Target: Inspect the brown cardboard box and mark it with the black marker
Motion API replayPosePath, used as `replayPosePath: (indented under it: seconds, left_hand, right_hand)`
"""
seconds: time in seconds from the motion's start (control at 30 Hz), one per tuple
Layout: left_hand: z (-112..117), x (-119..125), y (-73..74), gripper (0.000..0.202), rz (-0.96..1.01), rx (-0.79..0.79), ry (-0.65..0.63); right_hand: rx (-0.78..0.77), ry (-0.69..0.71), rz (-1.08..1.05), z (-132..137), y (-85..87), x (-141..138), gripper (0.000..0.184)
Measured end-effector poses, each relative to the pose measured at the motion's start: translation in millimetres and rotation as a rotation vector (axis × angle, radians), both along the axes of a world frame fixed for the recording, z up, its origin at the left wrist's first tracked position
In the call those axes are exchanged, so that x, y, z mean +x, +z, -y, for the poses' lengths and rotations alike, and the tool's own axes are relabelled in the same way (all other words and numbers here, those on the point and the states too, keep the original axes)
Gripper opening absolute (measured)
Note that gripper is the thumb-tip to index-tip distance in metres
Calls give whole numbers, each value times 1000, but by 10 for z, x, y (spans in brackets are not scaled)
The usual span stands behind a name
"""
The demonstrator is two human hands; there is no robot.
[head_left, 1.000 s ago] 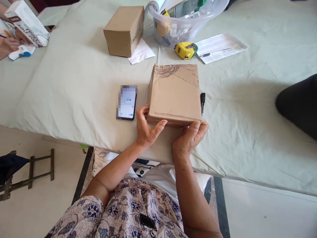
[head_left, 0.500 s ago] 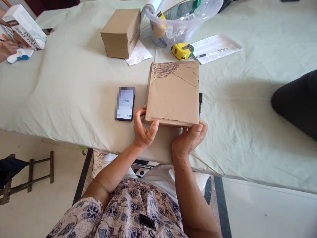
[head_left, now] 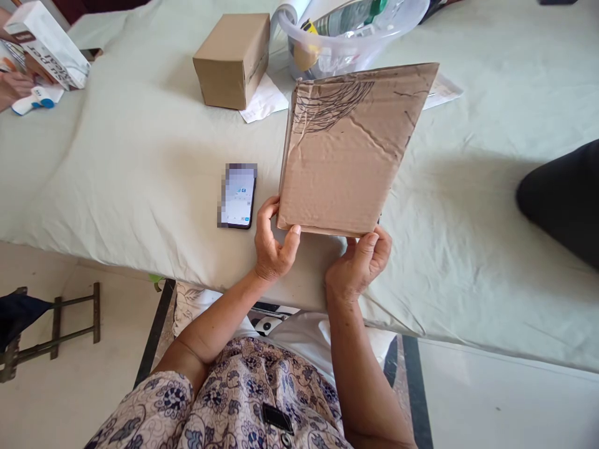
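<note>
A flat brown cardboard box (head_left: 344, 149) with dark scribbles near its top is tilted up on its near edge above the table. My left hand (head_left: 271, 240) pinches the box's near left corner, thumb on the front. My right hand (head_left: 360, 262) grips the near right corner from below. Both hands are closed on the box. A phone (head_left: 238, 195) with a lit screen lies just left of my left hand.
A smaller brown box (head_left: 233, 59) stands at the back on a white paper (head_left: 262, 100). A clear plastic tub (head_left: 350, 31) with tools sits behind the lifted box. Another person's hand (head_left: 12, 87) and a white carton (head_left: 47, 43) are at the far left. A dark shape (head_left: 561, 199) lies at right.
The far edge of the flat box has swung up off the table, so it now stands tilted and hides the tape measure, the pen and most of the sheet behind it.
</note>
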State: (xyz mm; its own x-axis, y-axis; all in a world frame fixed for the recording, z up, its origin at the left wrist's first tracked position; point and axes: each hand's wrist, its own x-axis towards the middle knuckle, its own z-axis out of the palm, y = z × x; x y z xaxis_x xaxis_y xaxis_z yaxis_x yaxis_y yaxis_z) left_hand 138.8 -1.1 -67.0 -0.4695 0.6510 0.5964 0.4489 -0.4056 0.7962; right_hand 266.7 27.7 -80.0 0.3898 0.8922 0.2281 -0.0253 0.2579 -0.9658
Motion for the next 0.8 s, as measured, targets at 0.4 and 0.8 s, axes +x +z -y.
replayPosePath:
  seconds: [0.4,0.8]
  left_hand:
    - [-23,-8,-69,42,-1,-57,-15]
    - [-9,22,-21,48,42,-93,6]
  right_hand:
    - [-77,68,-179,18,152,-79,26]
    - [-167,43,-157,4,148,-75,25]
